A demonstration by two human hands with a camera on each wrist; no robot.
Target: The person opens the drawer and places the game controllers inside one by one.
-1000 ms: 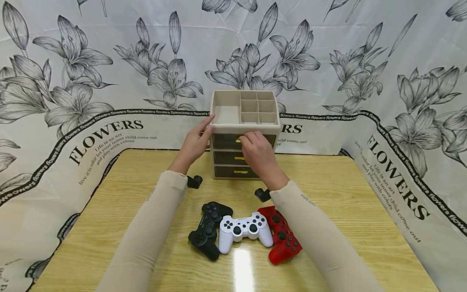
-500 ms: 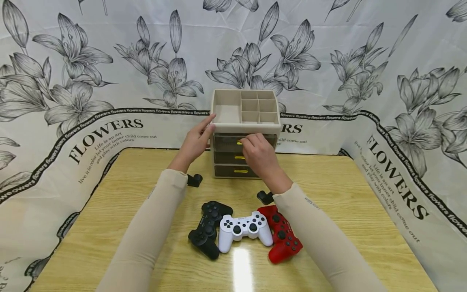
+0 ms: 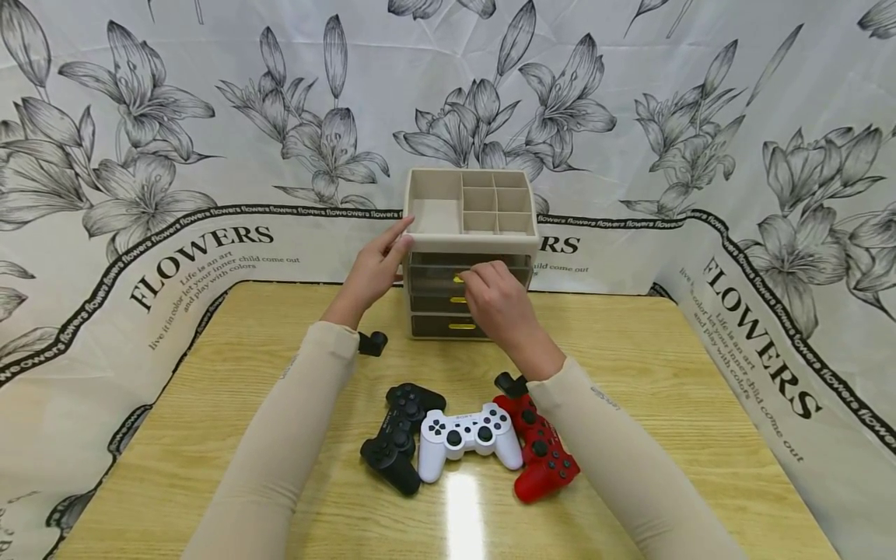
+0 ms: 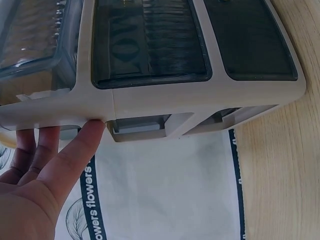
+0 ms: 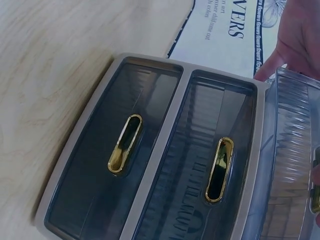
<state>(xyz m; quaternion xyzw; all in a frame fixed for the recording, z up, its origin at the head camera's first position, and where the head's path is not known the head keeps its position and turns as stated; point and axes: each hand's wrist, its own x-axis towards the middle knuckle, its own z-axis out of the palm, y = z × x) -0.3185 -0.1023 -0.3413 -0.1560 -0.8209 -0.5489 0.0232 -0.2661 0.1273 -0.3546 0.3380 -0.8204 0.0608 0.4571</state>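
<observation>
Pulling the top drawer (image 3: 467,268) out of the beige organiser (image 3: 470,233), as we judge the step, goes best with a level draw while the other hand steadies the frame.

In the head view our right hand (image 3: 498,303) has its fingers curled onto the drawer's gold handle (image 3: 458,278), the drawer standing slightly proud of the two below. Our left hand (image 3: 371,272) lies with fingers straight and together against the organiser's left wall, just below the divided tray on top. On the table (image 3: 210,404), nearer to us than the fingers, lie three glossy moulded gamepads: black (image 3: 399,437), white (image 3: 467,437) and red (image 3: 539,455). A flower-print cloth (image 3: 210,140) hangs behind.

The left wrist view shows the thumb (image 4: 75,150) pressed on the matt beige frame (image 4: 200,100), the other fingertips straight beside it. Smoky translucent panels fill the frame's openings. We would keep this bracing pressure opposite the pull, so the light casing does not slide.

The right wrist view shows the two lower drawers (image 5: 175,155) shut just below the fingers, ribbed dark plastic with oval gold handles; the top drawer's clear ribbed wall (image 5: 295,150) juts out. Only a fingertip shows at the edge, so the grip cannot be read here.
</observation>
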